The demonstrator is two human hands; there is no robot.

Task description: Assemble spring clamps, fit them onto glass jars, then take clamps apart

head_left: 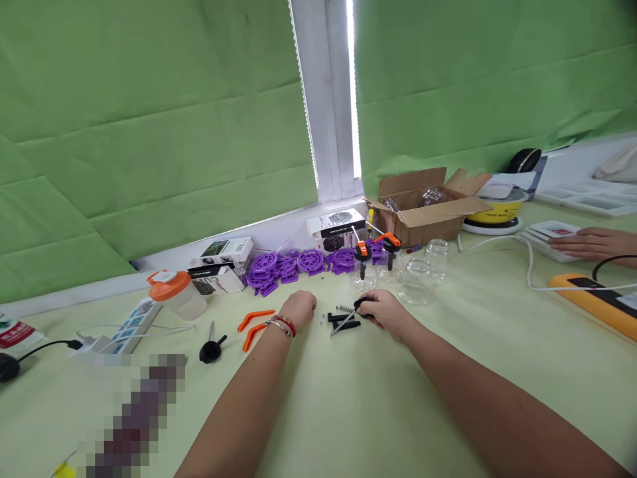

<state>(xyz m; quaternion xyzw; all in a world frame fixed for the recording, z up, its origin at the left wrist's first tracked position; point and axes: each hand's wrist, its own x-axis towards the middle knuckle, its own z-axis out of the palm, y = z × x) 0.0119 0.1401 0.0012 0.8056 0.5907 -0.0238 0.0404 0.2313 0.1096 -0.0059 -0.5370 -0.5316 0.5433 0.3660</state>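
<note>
My right hand (pixel 391 315) grips a black cap with a pale tube (pixel 343 322), which points down and left across several black plastic parts (pixel 352 325). A small coil spring (pixel 344 308) lies just beyond those parts. My left hand (pixel 300 309), with a bracelet at its wrist, is closed low over the table left of the parts; whatever its fingers may hold is hidden. Left of it lie two orange levers (pixel 255 320). Farther left is another black cap with a tube (pixel 211 350). Two glass containers with black and orange tops (pixel 363 255) stand beyond my right hand.
Purple plastic parts (pixel 311 261) lie along the wall between printed boxes (pixel 221 265). Glass jars (pixel 417 279) stand right of centre before an open cardboard box (pixel 423 219). An orange-lidded bottle (pixel 176 292) and power strip (pixel 134 325) are left. Another person's hand (pixel 594 243) rests far right.
</note>
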